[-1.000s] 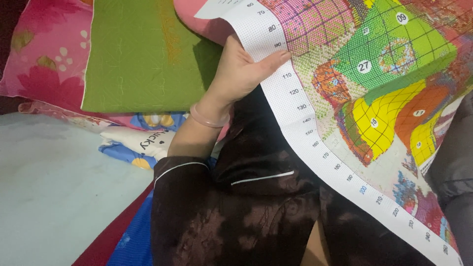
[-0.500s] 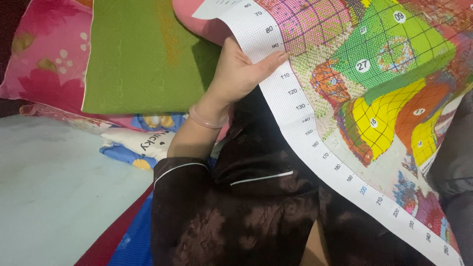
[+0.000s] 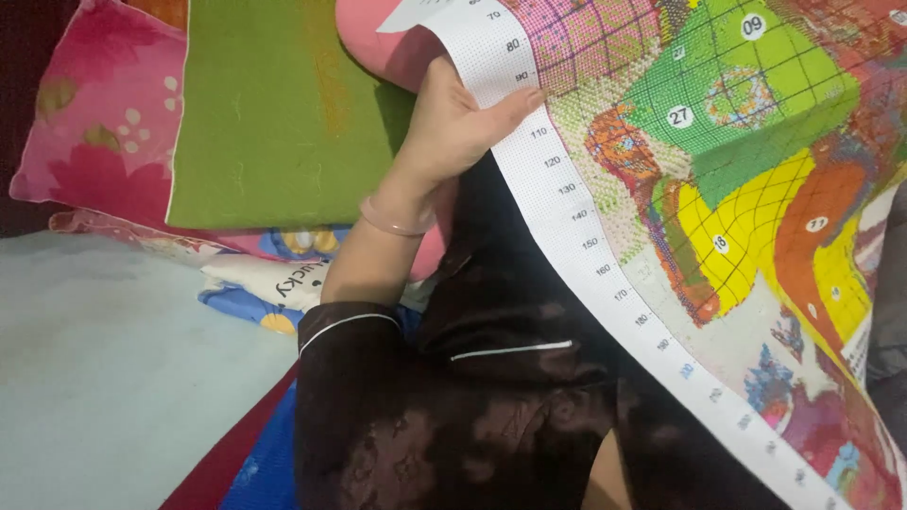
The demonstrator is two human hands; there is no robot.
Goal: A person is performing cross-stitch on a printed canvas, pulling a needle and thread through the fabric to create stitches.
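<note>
Your left hand (image 3: 453, 127) sits at upper centre of the frame, gripping the edge of the cross-stitch canvas (image 3: 718, 208) — that canvas fills the whole right side, running from the top down to the lower right corner. Left of your hand a cushion (image 3: 274, 113) leans at upper left, a pillow (image 3: 90, 123) beside it. Below them lies the bedsheet (image 3: 104, 378) — lower left.

Pale blue bed (image 3: 104, 378) bears floral pillow (image 3: 94, 123) and green cushion (image 3: 274, 113).

Cross-stitch canvas (image 3: 718, 189): woven cloth, matt, gridded. Dark sleeve (image 3: 359, 397): satiny sheen. Bracelet (image 3: 395, 223): smooth, glossy.
</note>
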